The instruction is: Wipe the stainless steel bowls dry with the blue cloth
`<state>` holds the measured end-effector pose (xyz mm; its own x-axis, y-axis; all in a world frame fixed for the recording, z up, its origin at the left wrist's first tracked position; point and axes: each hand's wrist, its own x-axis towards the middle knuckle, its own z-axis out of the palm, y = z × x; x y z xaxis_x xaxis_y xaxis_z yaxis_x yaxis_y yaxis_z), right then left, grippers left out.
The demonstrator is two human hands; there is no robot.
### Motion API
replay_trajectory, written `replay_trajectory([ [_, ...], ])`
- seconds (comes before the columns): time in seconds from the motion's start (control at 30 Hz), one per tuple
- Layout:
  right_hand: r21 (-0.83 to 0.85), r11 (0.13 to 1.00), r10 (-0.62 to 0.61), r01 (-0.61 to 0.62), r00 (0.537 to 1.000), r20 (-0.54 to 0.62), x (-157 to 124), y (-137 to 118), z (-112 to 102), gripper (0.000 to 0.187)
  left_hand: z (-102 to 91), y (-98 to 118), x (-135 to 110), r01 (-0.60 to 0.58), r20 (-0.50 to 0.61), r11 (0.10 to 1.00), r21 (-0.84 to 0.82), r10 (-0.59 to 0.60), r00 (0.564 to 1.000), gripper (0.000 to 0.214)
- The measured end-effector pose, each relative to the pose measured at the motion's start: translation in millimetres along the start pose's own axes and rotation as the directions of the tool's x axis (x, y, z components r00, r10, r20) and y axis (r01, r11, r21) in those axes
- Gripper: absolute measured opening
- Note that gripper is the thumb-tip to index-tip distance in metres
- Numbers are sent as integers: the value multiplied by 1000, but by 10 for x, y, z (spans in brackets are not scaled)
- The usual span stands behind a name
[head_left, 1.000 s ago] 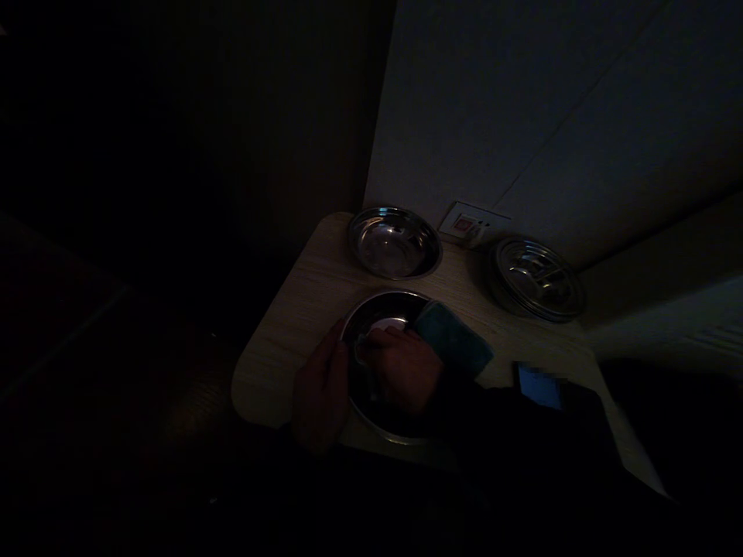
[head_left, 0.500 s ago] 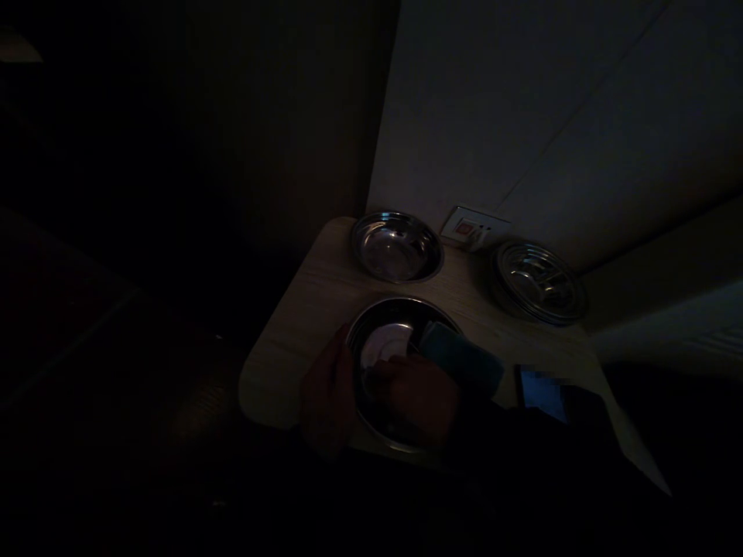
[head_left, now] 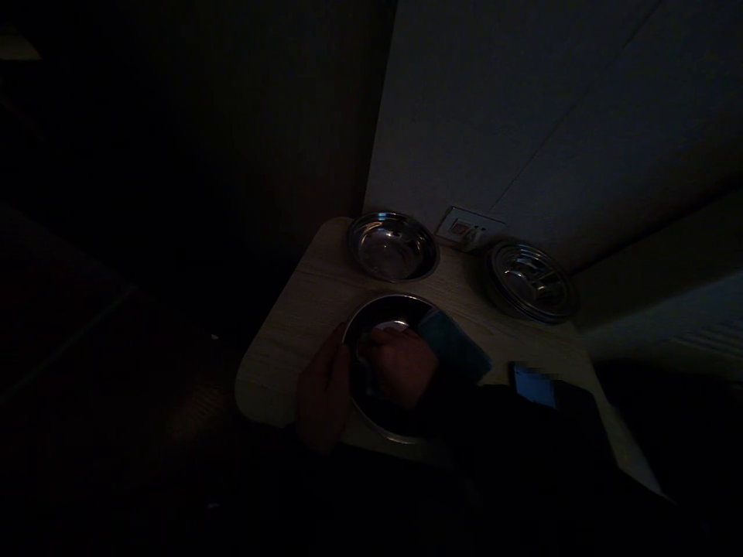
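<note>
In the dim light a round steel bowl (head_left: pixel 400 439) sits near the table's front edge. My left hand (head_left: pixel 323 394) grips its left rim, thumb and fingers closed over the edge. Inside the bowl, my right hand (head_left: pixel 403 365) is closed and pressed low toward the left inner wall. Dark bluish cloth seems bunched under its fingers, though shadow hides most of it. A teal cloth (head_left: pixel 453 340) hangs over the bowl's right rim onto the table, behind my right wrist; whether both parts are one piece is hidden.
Behind stands another steel bowl (head_left: pixel 393 247). A stack of steel dishes (head_left: pixel 531 282) is at the back right, near a wall socket (head_left: pixel 469 227). A phone with a lit screen (head_left: pixel 535 387) lies right of the cloth on the pale wooden table (head_left: pixel 272 348).
My right hand has shifted up and left inside the bowl. My left hand stays on the rim. The view has moved slightly, and the cloth still lies over the right rim.
</note>
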<state>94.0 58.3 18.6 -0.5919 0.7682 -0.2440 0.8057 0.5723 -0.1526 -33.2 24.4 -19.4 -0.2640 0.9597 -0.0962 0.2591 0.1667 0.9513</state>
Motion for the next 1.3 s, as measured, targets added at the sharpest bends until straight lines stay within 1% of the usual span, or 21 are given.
replay_trajectory([
  [0.07, 19, 999, -32, 32, 999, 22, -20, 18, 5, 24, 11, -16, -2, -1, -41, 1000, 9, 2, 999, 40],
  [0.17, 97, 980, -186, 173, 973, 137, -94, 38, -5, 20, 30, -18, -5, 17, -77, 1000, 2, -17, 997, 39],
  [0.2, 108, 975, -208, 192, 966, 157, -103, 39, -11, 19, 31, -15, -4, 17, -71, 1000, -9, -17, 997, 38],
  [0.27, 74, 987, -151, 142, 980, 132, -72, 28, -22, 18, 26, -10, 2, 0, -44, 1000, -31, -2, 999, 38],
  [0.33, 8, 999, -43, 43, 997, 59, -2, 5, -29, 21, 18, -13, 7, -17, -29, 999, -35, 16, 999, 39],
  [0.4, -40, 999, 15, -16, 1000, -7, 42, -19, -32, 24, 15, -22, 8, -21, -48, 999, -26, 19, 999, 39],
  [0.47, -46, 999, -24, 25, 999, 21, 13, -35, -34, 23, 22, -29, 3, -6, -78, 1000, -11, 6, 997, 40],
  [0.57, 5, 990, -140, 141, 976, 165, -99, -35, -30, 20, 33, -26, -9, -2, -95, 1000, -9, 1, 996, 40],
  [0.6, 20, 987, -159, 158, 970, 186, -118, -31, -22, 20, 34, -24, -11, 5, -85, 1000, -11, -6, 996, 40],
  [0.67, 18, 992, -130, 128, 982, 136, -96, -23, 5, 21, 30, -24, -8, 18, -54, 1000, -12, -18, 998, 40],
  [0.73, 9, 999, -51, 51, 998, 24, -20, -16, 42, 23, 25, -30, -3, 13, -36, 1000, -12, -13, 999, 40],
  [0.8, 34, 999, -4, 6, 999, -52, 35, -3, 72, 24, 26, -38, -1, -17, -50, 1000, -18, 17, 999, 40],
  [0.83, 59, 998, -22, 25, 999, -50, 34, 7, 81, 24, 28, -40, -4, -28, -70, 999, -22, 27, 997, 40],
  [0.9, 125, 984, -127, 124, 992, 13, -27, 35, 85, 23, 38, -38, -14, -18, -96, 1000, -21, 16, 995, 39],
  [0.97, 188, 956, -247, 226, 964, 99, -114, 59, 78, 19, 46, -31, -28, 11, -110, 1000, -21, -13, 994, 39],
  [1.0, 202, 947, -277, 249, 953, 124, -140, 64, 75, 18, 48, -29, -32, 26, -106, 999, -23, -29, 994, 39],
  [1.07, 167, 961, -241, 222, 965, 103, -126, 51, 77, 16, 46, -30, -34, 39, -91, 999, -26, -42, 995, 38],
  [1.13, 87, 988, -129, 126, 991, 27, -36, 14, 84, 19, 40, -38, -26, 24, -75, 999, -22, -25, 997, 38],
  [1.2, 33, 999, -36, 37, 999, -37, 58, -23, 84, 23, 36, -45, -16, 7, -66, 1000, -6, -7, 998, 39],
  [1.27, 12, 999, -40, 40, 999, -28, 77, -34, 64, 24, 40, -43, -13, 5, -84, 1000, 9, -4, 996, 40],
  [1.3, 7, 998, -62, 62, 998, 5, 48, -25, 48, 23, 45, -39, -15, 10, -100, 1000, 11, -9, 995, 40],
])
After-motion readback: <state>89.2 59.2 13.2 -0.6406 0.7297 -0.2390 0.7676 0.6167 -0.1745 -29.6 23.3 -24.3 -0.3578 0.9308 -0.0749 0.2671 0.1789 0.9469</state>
